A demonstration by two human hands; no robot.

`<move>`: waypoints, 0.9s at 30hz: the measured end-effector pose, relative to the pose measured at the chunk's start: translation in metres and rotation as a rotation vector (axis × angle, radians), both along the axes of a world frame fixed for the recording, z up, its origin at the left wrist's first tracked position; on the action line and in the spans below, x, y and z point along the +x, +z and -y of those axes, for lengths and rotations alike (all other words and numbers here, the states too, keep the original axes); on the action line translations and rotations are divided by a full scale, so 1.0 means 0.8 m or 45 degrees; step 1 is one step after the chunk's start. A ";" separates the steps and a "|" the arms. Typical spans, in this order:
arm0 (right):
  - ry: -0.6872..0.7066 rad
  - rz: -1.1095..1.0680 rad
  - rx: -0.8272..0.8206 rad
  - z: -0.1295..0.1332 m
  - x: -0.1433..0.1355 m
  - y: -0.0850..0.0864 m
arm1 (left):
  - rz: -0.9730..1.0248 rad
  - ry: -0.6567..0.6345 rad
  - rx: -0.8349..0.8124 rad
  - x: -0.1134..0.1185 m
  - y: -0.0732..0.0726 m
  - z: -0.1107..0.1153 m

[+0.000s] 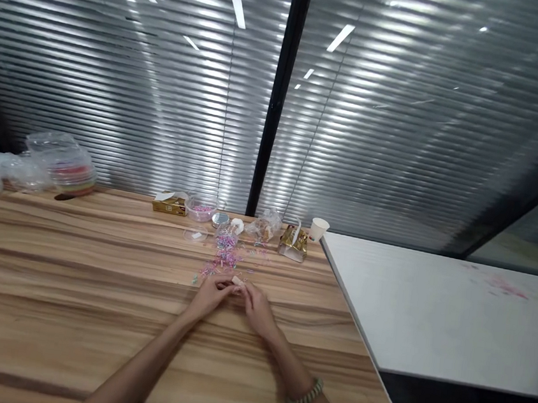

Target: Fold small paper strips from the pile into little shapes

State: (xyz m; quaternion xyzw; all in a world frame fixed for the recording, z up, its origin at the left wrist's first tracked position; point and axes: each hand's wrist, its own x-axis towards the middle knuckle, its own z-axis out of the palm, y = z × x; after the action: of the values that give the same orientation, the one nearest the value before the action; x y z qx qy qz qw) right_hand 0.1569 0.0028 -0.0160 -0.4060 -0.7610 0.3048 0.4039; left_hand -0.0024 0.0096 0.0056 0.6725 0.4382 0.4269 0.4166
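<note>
Close together over the wooden table, my left hand point(211, 295) and my right hand point(257, 309) meet at their fingertips. Between them is a small pale piece point(238, 281), with something pinkish just under it; its kind is too small to make out. Both hands are closed in a pinch on it. Just beyond my fingers lies a loose pile of small pink and purple pieces point(227, 259). Behind the pile stands a clear round container point(226, 240) with more such pieces inside. A clear round lid point(195, 235) lies flat to its left.
Along the back are a gold box point(169, 203), a clear tub point(201, 210) of pink pieces, a round tin point(219, 220), a crumpled plastic bag point(266, 226), a gold tissue pack point(293, 242) and a paper cup point(318, 229). A white table point(439, 315) adjoins on the right.
</note>
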 end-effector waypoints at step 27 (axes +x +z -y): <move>-0.299 0.030 0.068 -0.015 0.003 -0.008 | -0.114 0.116 0.492 0.014 0.015 0.023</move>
State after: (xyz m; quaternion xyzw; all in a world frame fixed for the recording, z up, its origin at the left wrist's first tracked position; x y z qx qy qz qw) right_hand 0.1593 0.0148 -0.0222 -0.4852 -0.7207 0.2303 0.4384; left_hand 0.0084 -0.0089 0.0177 0.7376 0.3961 0.4913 0.2401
